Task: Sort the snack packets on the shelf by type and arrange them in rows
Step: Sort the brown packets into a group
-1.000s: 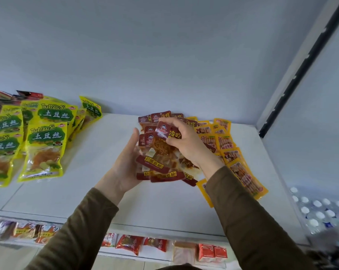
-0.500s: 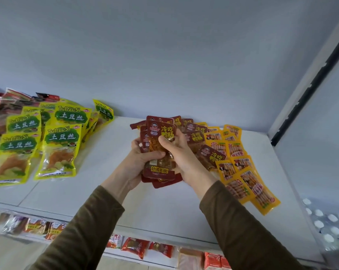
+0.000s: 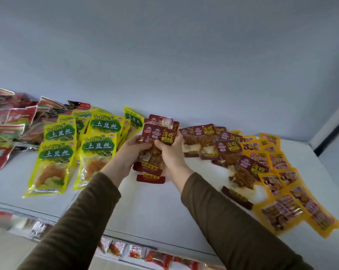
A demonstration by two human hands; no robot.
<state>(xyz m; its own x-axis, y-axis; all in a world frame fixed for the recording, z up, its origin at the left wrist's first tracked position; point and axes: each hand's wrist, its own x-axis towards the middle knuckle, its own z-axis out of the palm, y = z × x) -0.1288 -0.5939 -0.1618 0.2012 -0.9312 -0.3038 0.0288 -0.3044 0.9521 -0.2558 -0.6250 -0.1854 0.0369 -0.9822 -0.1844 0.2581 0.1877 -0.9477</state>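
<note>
While held above the white shelf (image 3: 159,207), stack of dark red packets (image 3: 158,145) gripped from both sides: left hand (image 3: 128,155) curled round its left edge, right hand (image 3: 171,152) curled round its right edge, thumb across the front. Stack upright, lower ends of the packets fanned out below the hands, apparently clear of the shelf surface, though contact cannot be judged from this angle. Both forearms in olive-brown sleeves (image 3: 233,227).

Left of the stack: yellow-and-green packets (image 3: 98,151) laid flat in overlapping rows running from the shelf's front toward the back wall. Farther left, at the frame edge: loose pile of red and silver packets (image 3: 12,123), blurred, print unreadable.

Right of the stack: more dark red packets (image 3: 228,151) of the same kind lying flat and overlapping, in a band slanting toward the front right. Beyond these, just beside and partly under them: orange-yellow packets (image 3: 287,203) in overlapping rows reaching the shelf's right front corner.

Below the front edge: lower shelf (image 3: 137,252) with small red and orange packets, seen only in part.
</note>
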